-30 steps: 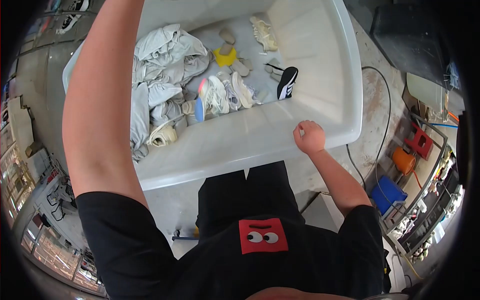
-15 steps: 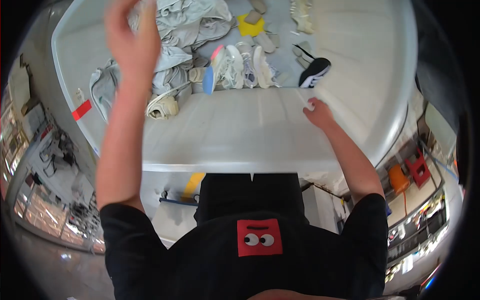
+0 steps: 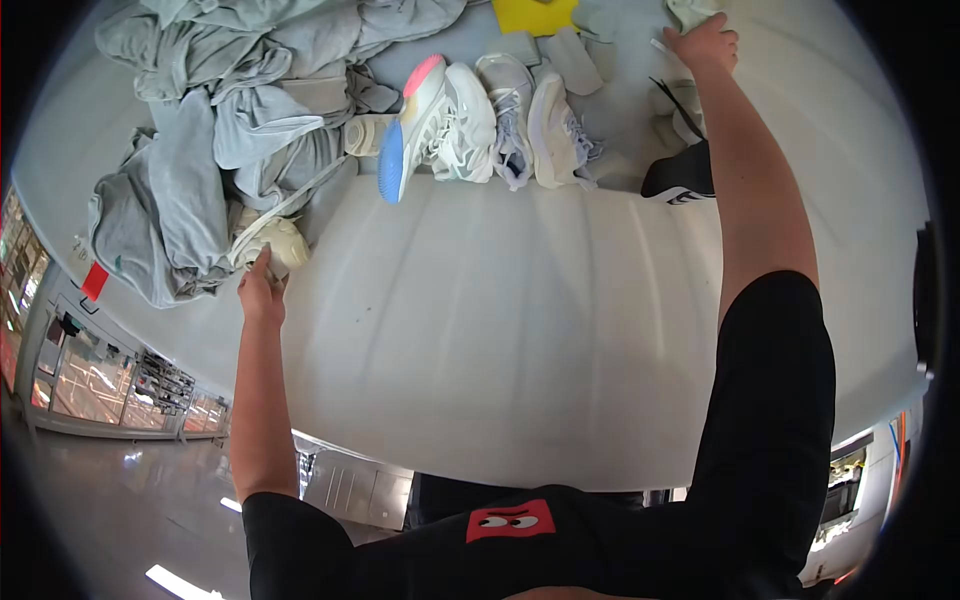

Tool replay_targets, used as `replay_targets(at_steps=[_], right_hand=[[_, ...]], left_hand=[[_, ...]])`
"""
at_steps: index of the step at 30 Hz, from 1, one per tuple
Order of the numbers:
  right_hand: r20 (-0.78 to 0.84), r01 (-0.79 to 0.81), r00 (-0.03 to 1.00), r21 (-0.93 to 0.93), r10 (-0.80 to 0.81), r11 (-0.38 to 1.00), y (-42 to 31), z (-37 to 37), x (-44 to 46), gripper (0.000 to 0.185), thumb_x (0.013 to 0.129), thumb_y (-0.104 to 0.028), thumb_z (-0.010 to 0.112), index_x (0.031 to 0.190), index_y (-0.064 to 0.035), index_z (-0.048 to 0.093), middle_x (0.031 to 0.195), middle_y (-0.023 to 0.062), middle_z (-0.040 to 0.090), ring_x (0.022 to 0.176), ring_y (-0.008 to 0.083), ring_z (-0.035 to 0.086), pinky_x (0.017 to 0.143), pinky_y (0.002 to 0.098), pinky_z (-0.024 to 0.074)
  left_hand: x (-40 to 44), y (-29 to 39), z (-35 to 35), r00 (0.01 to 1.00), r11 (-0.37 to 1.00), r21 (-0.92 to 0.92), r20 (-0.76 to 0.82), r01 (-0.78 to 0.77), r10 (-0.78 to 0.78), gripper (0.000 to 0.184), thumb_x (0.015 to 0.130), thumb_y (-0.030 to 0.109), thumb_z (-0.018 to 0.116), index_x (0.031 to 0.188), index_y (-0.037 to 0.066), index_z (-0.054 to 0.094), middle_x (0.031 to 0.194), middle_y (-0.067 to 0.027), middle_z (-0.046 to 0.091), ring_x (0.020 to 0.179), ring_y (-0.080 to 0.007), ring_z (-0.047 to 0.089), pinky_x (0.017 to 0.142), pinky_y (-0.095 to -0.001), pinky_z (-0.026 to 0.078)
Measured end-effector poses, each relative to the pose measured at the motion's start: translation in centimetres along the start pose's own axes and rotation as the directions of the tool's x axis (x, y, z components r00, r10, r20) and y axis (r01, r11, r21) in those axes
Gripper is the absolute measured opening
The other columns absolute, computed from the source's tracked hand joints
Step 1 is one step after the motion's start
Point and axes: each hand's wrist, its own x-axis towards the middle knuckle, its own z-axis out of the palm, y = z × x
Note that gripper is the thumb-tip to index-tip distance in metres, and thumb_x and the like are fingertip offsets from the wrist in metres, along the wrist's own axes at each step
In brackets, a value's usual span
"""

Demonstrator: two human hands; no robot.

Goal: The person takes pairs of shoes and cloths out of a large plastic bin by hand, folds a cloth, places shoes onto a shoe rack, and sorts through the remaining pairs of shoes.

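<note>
My left hand [image 3: 262, 288] is at the left of the large pale tub, its fingers closed on the edge of a cream shoe [image 3: 277, 245] beside a heap of grey cloths [image 3: 185, 180]. At the upper right, my right hand [image 3: 706, 45] reaches far into the tub, its fingers bent round the near end of a pale shoe [image 3: 692, 12] cut off by the frame's top edge. Between the hands stand several light shoes in a row, among them a white one [image 3: 466, 125] and one with a blue and pink sole [image 3: 393, 165]. My right forearm partly covers a black shoe [image 3: 675, 178].
The near wall of the tub [image 3: 490, 320] slopes up toward my body. A yellow piece [image 3: 533, 14] and grey insoles [image 3: 573, 62] lie behind the shoe row. A red label [image 3: 95, 281] is on the tub's left rim.
My body has leaned farther over the tub. My left hand has come down from the top left onto the cream shoe. My right hand has gone from beside the black shoe up to the pale shoe.
</note>
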Motion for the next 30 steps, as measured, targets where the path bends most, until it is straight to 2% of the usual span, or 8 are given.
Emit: replay_targets(at_steps=[6,9,11,13,18,24,27,30], right_hand=[[0.004,-0.019,1.000,0.124,0.019,0.992,1.9,0.5,1.2,0.090,0.074,-0.055,0.077,0.142,-0.0054,0.044,0.136,0.0290,0.049,0.122,0.0398,0.057,0.102,0.0478,0.0487],[0.109,-0.100,0.993,0.506,0.052,0.857,4.3,1.0,0.5,0.073,0.083,-0.047,0.069,0.137,-0.0021,0.049,0.130,0.0230,0.060,0.119,0.0383,0.059,0.105,0.0456,0.0468],[0.589,-0.515,0.789,0.789,-0.173,0.335,4.4,-4.5,-5.3,0.055,0.089,-0.040,0.061,0.129,-0.0037,0.055,0.119,0.0164,0.066,0.107,0.0334,0.065,0.099,0.0442,0.0504],[0.666,-0.700,0.691,0.714,-0.282,-0.029,4.2,-9.4,-12.0,0.041,0.092,-0.030,0.054,0.125,-0.0050,0.059,0.111,0.0103,0.066,0.100,0.0267,0.065,0.094,0.0411,0.0516],[0.725,-0.761,0.550,0.639,-0.415,0.108,5.9,-16.6,-25.7,0.039,0.088,-0.019,0.053,0.125,-0.0072,0.058,0.111,0.0055,0.062,0.105,0.0205,0.059,0.097,0.0356,0.0455],[0.554,-0.570,0.617,0.804,-0.559,0.167,0.2,-29.3,-44.6,0.070,0.083,-0.014,0.060,0.148,-0.0010,0.038,0.132,0.0126,0.056,0.123,0.0218,0.052,0.105,0.0339,0.0406],[0.400,-0.313,0.717,0.916,-0.571,0.249,-3.1,-33.8,-52.8,0.081,0.080,-0.009,0.067,0.152,0.0006,0.029,0.138,0.0179,0.050,0.123,0.0259,0.052,0.106,0.0348,0.0428],[0.183,-0.059,0.793,0.972,-0.581,0.225,-5.7,-35.9,-59.8,0.083,0.080,-0.007,0.067,0.150,0.0064,0.024,0.137,0.0220,0.042,0.131,0.0322,0.044,0.112,0.0415,0.0364]], left_hand=[[-1.9,-0.3,1.8,0.996,0.992,0.111,-0.076,0.054,-0.046,0.048,0.095,0.025,0.073,0.134,0.005,0.052,0.136,-0.0072,0.056,0.119,-0.0202,0.058,0.099,-0.0400,0.052],[-1.4,-0.7,1.0,0.994,0.990,0.128,0.080,0.066,-0.077,0.051,0.097,0.028,0.070,0.138,0.007,0.048,0.138,-0.0054,0.054,0.122,-0.0186,0.056,0.100,-0.0374,0.049],[-1.9,0.0,0.8,0.983,0.994,0.088,0.169,0.058,-0.072,0.051,0.098,0.030,0.069,0.139,0.008,0.049,0.137,-0.0047,0.055,0.120,-0.0182,0.056,0.100,-0.0364,0.049],[-4.0,1.2,0.4,0.987,0.997,0.043,0.146,0.064,-0.069,0.049,0.098,0.031,0.069,0.139,0.010,0.051,0.134,-0.0047,0.057,0.117,-0.0180,0.057,0.098,-0.0359,0.049],[-15.3,3.1,-4.1,0.893,0.953,-0.089,0.385,0.289,-0.235,0.043,0.098,0.032,0.067,0.133,0.010,0.057,0.123,-0.0041,0.064,0.109,-0.0191,0.061,0.088,-0.0351,0.053],[-31.0,2.4,-7.0,0.875,0.983,-0.124,0.451,-0.134,0.176,0.030,0.091,0.004,0.073,0.121,0.002,0.066,0.127,-0.0117,0.066,0.109,-0.0200,0.065,0.096,-0.0327,0.050],[-33.0,1.7,-8.5,0.637,0.653,0.104,0.381,-0.750,0.670,0.027,0.085,0.004,0.079,0.108,0.001,0.066,0.140,-0.0210,0.055,0.119,-0.0289,0.059,0.097,-0.0355,0.048],[-34.5,1.1,-11.5,0.539,0.523,0.146,0.344,-0.840,0.769,0.028,0.078,0.004,0.083,0.095,0.001,0.062,0.147,-0.0279,0.043,0.128,-0.0402,0.050,0.101,-0.0426,0.044]])
